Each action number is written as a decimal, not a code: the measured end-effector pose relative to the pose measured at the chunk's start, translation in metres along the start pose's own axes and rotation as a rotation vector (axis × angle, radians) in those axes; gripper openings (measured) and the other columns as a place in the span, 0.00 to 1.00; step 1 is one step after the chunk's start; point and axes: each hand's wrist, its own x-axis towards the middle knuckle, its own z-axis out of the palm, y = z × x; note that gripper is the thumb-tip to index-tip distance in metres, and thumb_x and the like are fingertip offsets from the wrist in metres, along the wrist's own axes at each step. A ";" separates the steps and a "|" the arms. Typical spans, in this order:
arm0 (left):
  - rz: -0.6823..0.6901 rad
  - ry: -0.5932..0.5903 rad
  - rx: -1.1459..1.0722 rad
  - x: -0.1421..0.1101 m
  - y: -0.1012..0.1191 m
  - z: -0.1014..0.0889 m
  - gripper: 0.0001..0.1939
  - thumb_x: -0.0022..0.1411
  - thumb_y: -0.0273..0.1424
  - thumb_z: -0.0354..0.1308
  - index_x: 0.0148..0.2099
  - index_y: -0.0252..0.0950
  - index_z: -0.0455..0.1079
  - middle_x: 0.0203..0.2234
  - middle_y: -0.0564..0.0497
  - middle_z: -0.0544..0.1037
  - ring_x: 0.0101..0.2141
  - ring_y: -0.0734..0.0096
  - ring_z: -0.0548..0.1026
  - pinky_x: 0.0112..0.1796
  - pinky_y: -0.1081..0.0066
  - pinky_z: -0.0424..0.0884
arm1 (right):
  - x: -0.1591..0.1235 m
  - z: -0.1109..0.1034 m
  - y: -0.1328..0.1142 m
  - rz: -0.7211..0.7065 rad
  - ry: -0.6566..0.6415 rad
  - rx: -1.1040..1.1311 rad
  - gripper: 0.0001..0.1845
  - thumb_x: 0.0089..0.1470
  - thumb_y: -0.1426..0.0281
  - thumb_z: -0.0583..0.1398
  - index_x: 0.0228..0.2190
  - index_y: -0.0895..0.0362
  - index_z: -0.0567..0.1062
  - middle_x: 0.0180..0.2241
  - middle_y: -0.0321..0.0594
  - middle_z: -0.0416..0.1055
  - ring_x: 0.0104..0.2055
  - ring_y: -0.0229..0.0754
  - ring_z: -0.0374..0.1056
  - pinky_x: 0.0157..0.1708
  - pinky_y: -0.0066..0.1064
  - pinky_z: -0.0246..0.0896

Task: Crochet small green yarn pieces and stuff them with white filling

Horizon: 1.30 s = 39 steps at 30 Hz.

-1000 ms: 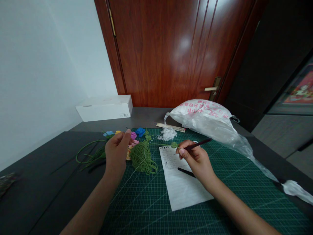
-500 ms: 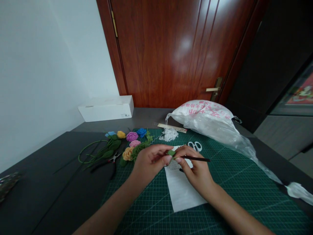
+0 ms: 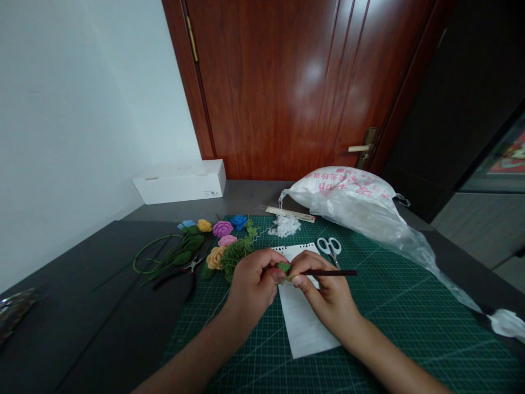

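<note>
Between thumb and fingers, my left hand (image 3: 255, 282) pinches a small green crocheted piece (image 3: 284, 266). My right hand (image 3: 322, 284) is closed around a crochet hook (image 3: 334, 272) with a dark brown handle pointing right; its tip meets the green piece and is hard to make out. Both hands are nearly touching, above a sheet of lined notebook paper (image 3: 309, 328). Left of them lies a tangle of green yarn (image 3: 237, 257), beside crocheted roses such as the peach one (image 3: 215, 257) and the pink one (image 3: 227, 241).
A green cutting mat (image 3: 394, 306) covers much of the dark table. White scissors (image 3: 329, 246), white stuffing (image 3: 285, 225), a ruler (image 3: 290, 214) and a large plastic bag (image 3: 348, 189) lie beyond my hands. Pliers (image 3: 192, 266), green-stemmed flowers (image 3: 186, 251) and a white box (image 3: 180, 181) are leftward.
Both hands have come slightly lower and nearer, with the green piece and hook still in them. The hook's handle now lies more level. More of the paper's torn top edge shows.
</note>
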 end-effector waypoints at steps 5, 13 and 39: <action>0.032 0.030 0.032 -0.001 -0.006 -0.001 0.07 0.55 0.22 0.55 0.30 0.37 0.72 0.16 0.59 0.70 0.12 0.78 0.63 0.15 0.77 0.56 | 0.000 0.002 0.001 -0.002 0.018 0.007 0.07 0.66 0.69 0.60 0.33 0.53 0.76 0.30 0.37 0.74 0.35 0.43 0.71 0.37 0.34 0.64; 0.258 -0.062 0.259 0.003 -0.005 -0.006 0.12 0.61 0.27 0.55 0.45 0.38 0.76 0.30 0.50 0.79 0.26 0.68 0.76 0.32 0.68 0.72 | -0.001 0.005 0.004 0.198 0.125 0.140 0.13 0.64 0.60 0.61 0.30 0.54 0.74 0.25 0.34 0.70 0.28 0.40 0.68 0.30 0.31 0.63; -0.038 -0.058 -0.280 0.004 -0.007 0.002 0.10 0.60 0.36 0.63 0.33 0.34 0.72 0.17 0.59 0.67 0.13 0.81 0.62 0.14 0.79 0.58 | -0.002 0.005 0.003 0.040 0.059 -0.046 0.10 0.66 0.67 0.60 0.31 0.53 0.77 0.29 0.37 0.75 0.33 0.43 0.72 0.35 0.34 0.66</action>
